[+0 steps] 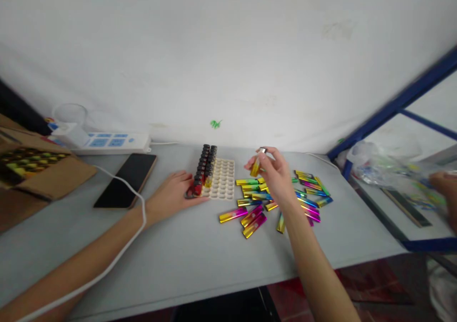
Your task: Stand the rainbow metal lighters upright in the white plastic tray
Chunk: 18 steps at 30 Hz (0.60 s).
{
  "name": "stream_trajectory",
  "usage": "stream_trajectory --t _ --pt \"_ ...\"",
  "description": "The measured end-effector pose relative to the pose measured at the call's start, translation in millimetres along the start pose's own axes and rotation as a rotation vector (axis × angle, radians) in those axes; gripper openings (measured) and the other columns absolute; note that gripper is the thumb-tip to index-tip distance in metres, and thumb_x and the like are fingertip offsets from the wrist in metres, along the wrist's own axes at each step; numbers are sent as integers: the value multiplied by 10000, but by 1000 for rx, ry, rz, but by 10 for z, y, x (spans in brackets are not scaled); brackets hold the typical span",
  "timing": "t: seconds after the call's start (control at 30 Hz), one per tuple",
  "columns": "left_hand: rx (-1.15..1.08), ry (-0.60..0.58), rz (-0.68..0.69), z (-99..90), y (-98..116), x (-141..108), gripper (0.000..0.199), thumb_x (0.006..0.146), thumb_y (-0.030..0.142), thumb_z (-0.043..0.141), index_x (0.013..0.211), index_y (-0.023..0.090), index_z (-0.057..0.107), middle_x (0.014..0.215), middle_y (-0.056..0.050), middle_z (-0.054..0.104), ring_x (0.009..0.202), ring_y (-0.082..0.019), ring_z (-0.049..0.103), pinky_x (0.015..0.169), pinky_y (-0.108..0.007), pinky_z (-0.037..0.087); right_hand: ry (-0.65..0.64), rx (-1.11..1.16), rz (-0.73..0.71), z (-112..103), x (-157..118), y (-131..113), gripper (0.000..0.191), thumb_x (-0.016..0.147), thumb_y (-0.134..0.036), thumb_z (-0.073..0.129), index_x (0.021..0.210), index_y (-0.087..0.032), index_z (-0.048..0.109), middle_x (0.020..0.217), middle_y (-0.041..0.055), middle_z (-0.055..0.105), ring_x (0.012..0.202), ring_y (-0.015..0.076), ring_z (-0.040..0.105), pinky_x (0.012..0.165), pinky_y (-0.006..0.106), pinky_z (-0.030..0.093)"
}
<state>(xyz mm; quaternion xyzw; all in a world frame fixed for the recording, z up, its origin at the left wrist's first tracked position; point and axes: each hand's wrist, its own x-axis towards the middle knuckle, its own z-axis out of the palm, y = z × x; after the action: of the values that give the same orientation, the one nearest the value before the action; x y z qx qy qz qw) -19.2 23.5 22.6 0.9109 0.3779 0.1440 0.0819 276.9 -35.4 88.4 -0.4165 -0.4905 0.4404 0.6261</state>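
Note:
My left hand [174,191] lies at the near left corner of a cream tray [225,179] with rows of round holes. Its fingers are stretched out beside the tray, and the thumb runs along the front edge. Two rows of small upright lighters [205,165] with black tops and red or yellow bodies stand in the tray's left side. Raised to the right of the tray, my right hand [274,172] pinches a yellow lighter [255,166] with a silvery top, held tilted. Below and around that hand lie many shiny gradient-coloured cases [253,216] in gold, green, blue and magenta.
A black phone [126,181] lies on the grey table at left, with a white cable crossing it and my left forearm. Behind are a power strip [110,142] and an open cardboard box [46,174]. Another person's hand [444,189] shows at far right, beyond a blue frame [400,105].

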Motion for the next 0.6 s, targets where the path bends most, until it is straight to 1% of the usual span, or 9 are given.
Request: stream_trajectory --t 0.1,0.13,0.2,0.3,0.37,0.4,0.43,0.5,0.6 --pt "9 -1 -3 -5 20 -11 610 936 784 603 697 224 590 789 -58 649 809 -258 608 794 -384 454 -163 60 70 359 -79 103 383 971 -609 718 1127 -294 564 809 -37 713 611 128 609 630 272 504" --pt "15 -5 -4 -5 24 -15 609 937 784 604 698 223 589 794 -60 652 816 -260 610 797 -385 455 -196 73 111 439 -113 144 397 973 -628 702 1120 -295 545 758 -54 680 548 112 528 566 248 440" --pt "26 -11 -5 -2 25 -22 602 944 775 602 711 221 594 817 -66 662 844 -269 621 816 -392 460 -208 82 208 548 -181 230 448 949 -682 691 1090 -295 517 645 -94 580 476 95 372 486 222 303" --pt "32 -13 1 8 16 -28 592 955 771 591 750 217 621 857 -73 677 888 -278 637 848 -398 462 -168 86 338 626 -259 345 549 893 -803 640 993 -271 545 543 -118 416 449 92 250 458 222 199" --pt "38 -13 -1 15 10 -30 605 949 788 586 746 219 624 854 -73 678 898 -280 640 850 -397 461 -85 69 416 664 -282 402 626 868 -867 567 804 -246 542 496 -107 333 440 90 201 447 237 166" --pt "40 -14 -3 17 8 -29 612 943 795 589 733 221 620 844 -72 677 890 -279 639 845 -396 461 -33 58 450 685 -285 421 651 859 -873 550 700 -244 498 479 -101 293 438 87 180 442 246 151" --pt "38 -13 -3 18 8 -29 614 939 796 594 722 222 618 835 -70 675 882 -278 637 839 -395 461 18 49 482 710 -285 435 661 854 -859 548 623 -250 436 470 -96 264 436 85 164 437 253 140" --pt "28 -5 -1 17 9 -26 598 940 779 610 730 220 632 845 -71 680 883 -277 636 836 -394 462 81 31 527 761 -282 447 640 862 -785 551 552 -263 346 466 -86 245 430 85 154 430 265 125" --pt "13 2 -3 9 17 -23 567 936 755 642 772 213 671 862 -73 684 892 -278 638 835 -390 464 88 -21 538 823 -287 450 554 891 -643 499 516 -268 340 460 -69 266 418 95 174 420 273 131"
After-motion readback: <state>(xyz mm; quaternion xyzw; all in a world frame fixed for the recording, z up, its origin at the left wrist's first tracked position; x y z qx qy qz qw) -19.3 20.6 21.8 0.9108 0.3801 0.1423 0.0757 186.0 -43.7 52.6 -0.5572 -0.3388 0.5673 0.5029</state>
